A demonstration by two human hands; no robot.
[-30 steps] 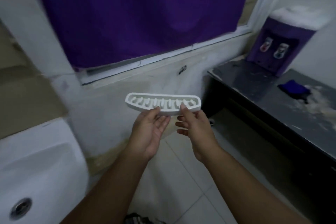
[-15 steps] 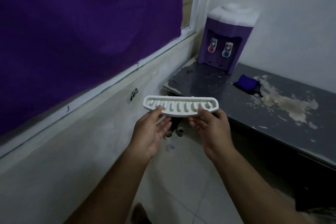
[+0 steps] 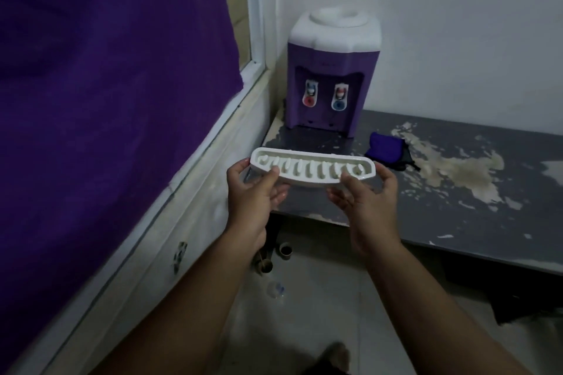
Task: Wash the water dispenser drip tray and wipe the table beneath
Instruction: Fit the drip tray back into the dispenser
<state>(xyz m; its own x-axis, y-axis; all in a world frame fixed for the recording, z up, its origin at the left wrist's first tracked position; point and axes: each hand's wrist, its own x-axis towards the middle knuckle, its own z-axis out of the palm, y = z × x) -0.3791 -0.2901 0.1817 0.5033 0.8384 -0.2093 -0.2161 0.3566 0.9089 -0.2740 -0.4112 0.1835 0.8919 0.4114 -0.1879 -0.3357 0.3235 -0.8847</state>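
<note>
Holding a white slotted drip tray (image 3: 310,168) level at centre frame, above the near left corner of the table (image 3: 457,207). Left hand (image 3: 254,192) closed on the tray's left end, thumb over the near rim, fingers beneath. Right hand (image 3: 365,192) closed on the right end in like manner, thumb on the rim, fingers curled under and behind. Tray clear of the tabletop, slots facing up.

Purple and white water dispenser (image 3: 332,70) standing upright at the table's far left corner, upper centre of frame, against the white wall; red tap (image 3: 310,94) at left, blue tap (image 3: 339,98) at right. Recess at the dispenser base open, with bare tabletop showing there.

Dark grey table surface worn, pale patches of peeled finish toward right of frame. Purple cloth (image 3: 385,151) lying on the table just right of the dispenser, apart from the tray. Purple curtain (image 3: 106,85) filling the left of frame. Small cylindrical objects (image 3: 274,259) on the tiled floor below the table edge, nature not determinable.
</note>
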